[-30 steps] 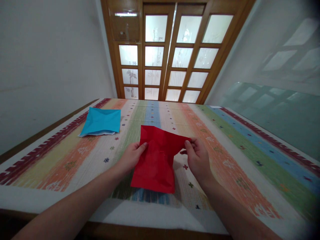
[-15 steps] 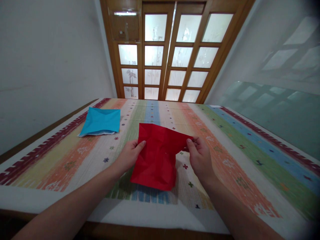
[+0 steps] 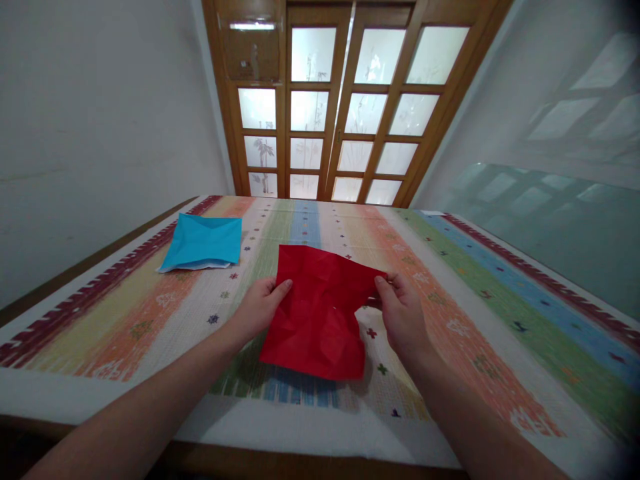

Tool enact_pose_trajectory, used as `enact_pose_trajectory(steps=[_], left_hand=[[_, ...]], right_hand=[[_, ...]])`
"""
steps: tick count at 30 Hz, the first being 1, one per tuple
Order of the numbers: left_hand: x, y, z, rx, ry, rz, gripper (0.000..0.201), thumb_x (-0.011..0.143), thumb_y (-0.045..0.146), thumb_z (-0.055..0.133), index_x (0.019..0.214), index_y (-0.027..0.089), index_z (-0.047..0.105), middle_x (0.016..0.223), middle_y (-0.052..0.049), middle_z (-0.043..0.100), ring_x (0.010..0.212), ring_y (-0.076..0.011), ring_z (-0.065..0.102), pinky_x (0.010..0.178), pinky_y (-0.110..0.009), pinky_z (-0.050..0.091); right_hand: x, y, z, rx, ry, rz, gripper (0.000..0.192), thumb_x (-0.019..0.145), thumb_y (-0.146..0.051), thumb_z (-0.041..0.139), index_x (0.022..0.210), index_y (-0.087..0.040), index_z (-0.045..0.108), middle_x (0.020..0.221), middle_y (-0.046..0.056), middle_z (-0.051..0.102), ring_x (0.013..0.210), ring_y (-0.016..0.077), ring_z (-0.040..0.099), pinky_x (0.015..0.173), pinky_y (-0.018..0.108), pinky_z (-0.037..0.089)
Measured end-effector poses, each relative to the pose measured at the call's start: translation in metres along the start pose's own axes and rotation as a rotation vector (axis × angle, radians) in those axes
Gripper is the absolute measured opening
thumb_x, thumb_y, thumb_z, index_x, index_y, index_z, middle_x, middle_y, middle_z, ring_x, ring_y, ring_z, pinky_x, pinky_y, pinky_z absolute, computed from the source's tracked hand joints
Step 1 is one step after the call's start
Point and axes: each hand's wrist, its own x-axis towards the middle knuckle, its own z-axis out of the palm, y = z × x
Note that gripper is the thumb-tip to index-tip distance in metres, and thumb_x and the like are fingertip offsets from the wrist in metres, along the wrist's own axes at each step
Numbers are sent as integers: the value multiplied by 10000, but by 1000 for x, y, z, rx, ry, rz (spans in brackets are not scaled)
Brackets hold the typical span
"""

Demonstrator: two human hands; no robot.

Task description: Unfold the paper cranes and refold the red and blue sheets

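A creased sheet of red paper is held up over the near middle of the table, tilted towards me. My left hand pinches its left edge, thumb in front and the other fingers mostly hidden behind. At the upper right corner, my right hand is closed on the paper between thumb and fingers. The right edge bends inward below that grip, and the lower right corner hangs free. Farther off to the left lies a folded piece of blue paper with a white underside showing along its near edge.
A striped, patterned tablecloth covers the table. Walls stand close on the left and right, with a glass panel along the right side. Wooden doors with glass panes stand beyond the far end.
The lower right part of the red paper has swung outward to the right, so more of the sheet shows. Both hands keep their grip in nearly the same places.
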Motion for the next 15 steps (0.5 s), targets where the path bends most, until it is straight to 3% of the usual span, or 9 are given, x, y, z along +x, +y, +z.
enact_pose_trajectory(steps=[5,10,15], left_hand=[[-2,-1,5,-156,-113,-112,405,852,506,719,1049,153,734,920,-106,774,794,-245,734,751,-359,571],[-4,5,-1,-172,-183,-262,373,827,463,760,1014,140,743,885,-107,777,782,-230,733,699,-310,557],[-2,6,-7,-225,-264,-329,370,825,444,772,1017,129,736,919,-119,776,799,-208,733,740,-290,560]], right_hand=[[-4,-4,6,156,-168,162,324,804,-464,775,992,-242,632,937,23,743,768,178,698,691,311,579],[-12,-7,12,207,-427,317,399,796,-430,799,1127,-232,700,1128,97,759,1004,255,720,866,370,563],[-15,2,12,107,-347,411,386,821,-512,753,1011,-177,751,1017,118,784,849,245,734,711,326,560]])
